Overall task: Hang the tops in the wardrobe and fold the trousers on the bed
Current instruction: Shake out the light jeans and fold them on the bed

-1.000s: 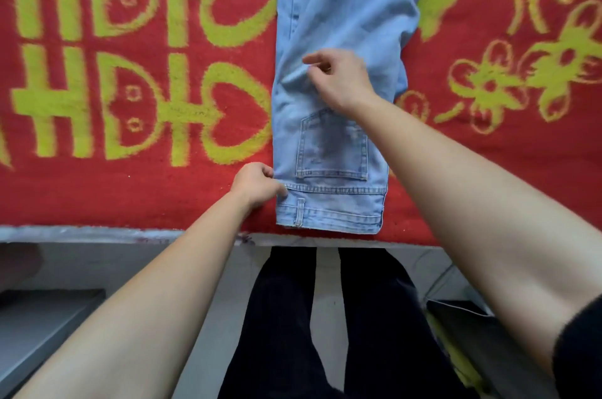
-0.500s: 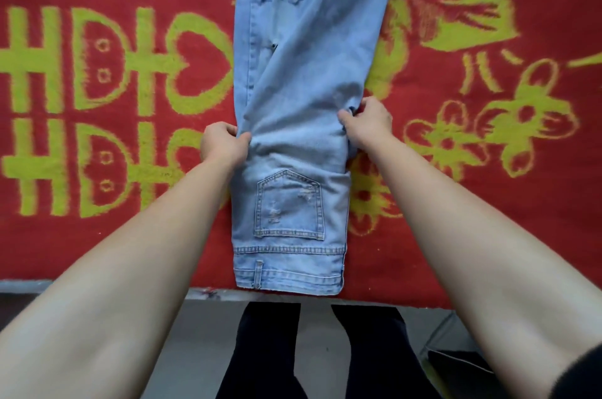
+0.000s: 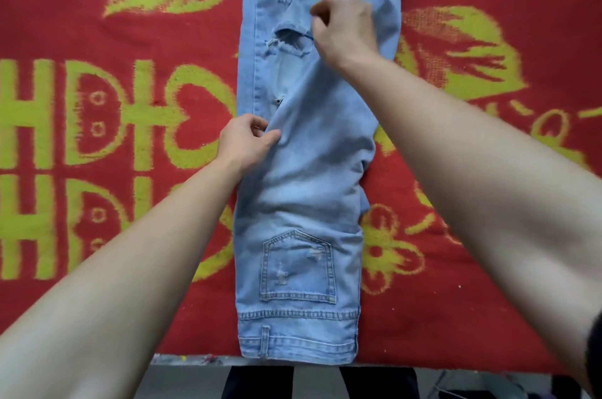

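Sideways double-happiness sign (image 3: 97, 125) on red blanket (image 3: 456, 317)

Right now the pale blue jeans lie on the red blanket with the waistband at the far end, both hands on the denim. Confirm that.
Wrong on one point: the head view shows the waistband at the near end of the jeans. The rest holds: they lie on the red blanket, with the left hand and right hand on the denim.
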A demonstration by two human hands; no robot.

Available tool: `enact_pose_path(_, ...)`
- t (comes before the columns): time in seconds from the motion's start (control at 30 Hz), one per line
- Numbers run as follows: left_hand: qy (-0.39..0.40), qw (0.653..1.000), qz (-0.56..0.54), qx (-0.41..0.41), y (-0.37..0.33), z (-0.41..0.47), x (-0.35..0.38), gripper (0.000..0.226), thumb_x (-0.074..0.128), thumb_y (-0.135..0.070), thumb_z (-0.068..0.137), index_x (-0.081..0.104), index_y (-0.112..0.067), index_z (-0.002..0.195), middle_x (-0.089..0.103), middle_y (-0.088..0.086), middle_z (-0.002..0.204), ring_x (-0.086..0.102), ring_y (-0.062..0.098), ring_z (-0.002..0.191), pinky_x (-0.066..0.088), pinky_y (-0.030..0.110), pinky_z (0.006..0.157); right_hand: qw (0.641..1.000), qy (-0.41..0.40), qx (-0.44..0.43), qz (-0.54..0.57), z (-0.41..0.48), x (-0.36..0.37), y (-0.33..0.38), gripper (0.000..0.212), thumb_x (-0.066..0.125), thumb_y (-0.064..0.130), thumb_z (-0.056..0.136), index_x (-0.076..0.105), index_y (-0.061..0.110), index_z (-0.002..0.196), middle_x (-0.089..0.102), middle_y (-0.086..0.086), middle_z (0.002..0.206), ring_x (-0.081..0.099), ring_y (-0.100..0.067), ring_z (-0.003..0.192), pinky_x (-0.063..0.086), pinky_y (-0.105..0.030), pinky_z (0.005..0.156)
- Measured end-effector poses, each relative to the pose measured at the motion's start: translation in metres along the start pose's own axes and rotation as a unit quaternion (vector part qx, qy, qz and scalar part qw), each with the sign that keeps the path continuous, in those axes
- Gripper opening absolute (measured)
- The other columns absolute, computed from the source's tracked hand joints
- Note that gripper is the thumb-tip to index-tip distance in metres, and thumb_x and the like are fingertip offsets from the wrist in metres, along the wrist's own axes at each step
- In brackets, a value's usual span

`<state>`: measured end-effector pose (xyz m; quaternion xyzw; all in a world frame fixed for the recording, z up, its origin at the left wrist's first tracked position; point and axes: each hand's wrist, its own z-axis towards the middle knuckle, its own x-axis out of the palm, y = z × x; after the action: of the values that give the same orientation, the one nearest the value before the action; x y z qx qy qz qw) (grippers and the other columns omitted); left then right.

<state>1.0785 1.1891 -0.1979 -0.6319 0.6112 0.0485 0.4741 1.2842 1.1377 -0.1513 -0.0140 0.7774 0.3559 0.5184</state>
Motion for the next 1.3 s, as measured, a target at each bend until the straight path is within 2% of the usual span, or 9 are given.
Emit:
enact_pose_path(0.13, 0.045, 0.992, -0.113, -0.017, 0.016, 0.010, 0.004, 0.013, 0.081, -0.026, 0.080, 0.075, -0.018, 0.087, 0.068, -0.010, 0.075, 0.058, 0.001, 0.066, 0.047, 0.019, 0.067, 0.992, 0.041, 0.072, -0.100, 0.024, 0.025, 0.000, 0.043, 0.054, 0.039, 0.096, 0.064, 0.005, 0.121, 0.062, -0.017, 0.128, 0.057, -0.034, 0.122, 0.046, -0.034, 0.095)
enact_pose_path(0.23, 0.073, 0.986, -0.149, -0.023, 0.018, 0.014, 0.004, 0.010, 0.083, -0.024, 0.078, 0.074, -0.020, 0.080, 0.069, -0.007, 0.074, 0.059, 0.004, 0.067, 0.049, 0.021, 0.065, 0.986, 0.026, 0.121, -0.113, 0.029, 0.033, -0.018, 0.041, 0.060, 0.034, 0.093, 0.063, 0.006, 0.122, 0.063, -0.016, 0.129, 0.058, -0.033, 0.122, 0.048, -0.033, 0.096)
enact_pose_path(0.37, 0.111, 0.969, -0.218, -0.034, 0.020, 0.015, -0.003, 0.013, 0.084, -0.020, 0.077, 0.072, -0.016, 0.080, 0.070, -0.002, 0.080, 0.062, 0.006, 0.072, 0.052, 0.023, 0.070, 0.981, 0.015, 0.192, -0.028, 0.030, 0.030, -0.023, 0.034, 0.058, 0.028, 0.073, 0.072, 0.009, 0.098, 0.072, -0.009, 0.072, 0.070, -0.026, 0.101, 0.056, -0.031, 0.083)
enact_pose_path(0.57, 0.192, 0.928, -0.313, -0.053, 0.017, 0.018, -0.024, 0.023, 0.078, -0.007, 0.081, 0.059, -0.017, 0.074, 0.065, -0.010, 0.063, 0.058, -0.001, 0.056, 0.042, 0.011, 0.054, 0.966, -0.036, 0.164, 0.199, 0.033, 0.029, -0.015, 0.010, 0.067, 0.031, 0.067, 0.068, 0.024, 0.059, 0.070, 0.009, 0.067, 0.069, -0.013, 0.072, 0.060, -0.039, 0.082)
enact_pose_path(0.67, 0.174, 0.913, -0.363, -0.067, 0.023, 0.016, -0.027, 0.021, 0.073, 0.001, 0.083, 0.058, -0.013, 0.082, 0.065, -0.010, 0.061, 0.059, -0.003, 0.052, 0.041, 0.008, 0.048, 0.951, -0.059, 0.126, 0.275, 0.032, 0.037, -0.007, 0.009, 0.076, 0.030, 0.069, 0.068, 0.027, 0.067, 0.072, 0.009, 0.067, 0.070, -0.008, 0.067, 0.060, -0.038, 0.080)
enact_pose_path(0.8, 0.184, 0.897, -0.394, -0.078, 0.028, 0.016, -0.025, 0.028, 0.076, -0.001, 0.080, 0.069, -0.002, 0.107, 0.075, 0.005, 0.088, 0.071, 0.011, 0.079, 0.054, 0.019, 0.074, 0.932, -0.053, 0.160, 0.322, 0.024, 0.041, -0.003, 0.013, 0.082, 0.023, 0.076, 0.070, 0.023, 0.078, 0.071, 0.006, 0.070, 0.068, -0.009, 0.062, 0.061, -0.034, 0.074)
enact_pose_path(0.93, 0.178, 0.903, -0.384, -0.077, 0.030, 0.017, -0.020, 0.030, 0.078, -0.006, 0.079, 0.073, 0.000, 0.108, 0.075, 0.013, 0.102, 0.071, 0.020, 0.093, 0.056, 0.031, 0.090, 0.877, -0.021, 0.213, 0.430, 0.016, 0.032, -0.005, 0.024, 0.079, 0.006, 0.083, 0.064, 0.006, 0.101, 0.068, -0.005, 0.080, 0.065, -0.011, 0.062, 0.055, -0.020, 0.065)
enact_pose_path(1.13, 0.178, 0.904, -0.382, -0.071, 0.030, 0.017, -0.020, 0.029, 0.079, -0.008, 0.079, 0.073, 0.000, 0.106, 0.075, 0.014, 0.102, 0.071, 0.021, 0.093, 0.055, 0.032, 0.092, 0.830, 0.029, 0.257, 0.494, 0.010, 0.019, 0.000, 0.055, 0.076, -0.011, 0.078, 0.053, -0.001, 0.126, 0.066, -0.014, 0.102, 0.068, -0.016, 0.081, 0.059, -0.023, 0.072)
enact_pose_path(1.3, 0.172, 0.903, -0.387, -0.073, 0.028, 0.015, -0.020, 0.029, 0.081, -0.015, 0.077, 0.075, -0.001, 0.102, 0.076, 0.012, 0.098, 0.071, 0.018, 0.088, 0.056, 0.029, 0.086, 0.814, -0.032, 0.214, 0.539, 0.004, 0.014, 0.008, 0.040, 0.072, -0.013, 0.079, 0.055, 0.008, 0.108, 0.068, -0.010, 0.083, 0.065, -0.017, 0.075, 0.055, -0.021, 0.070)
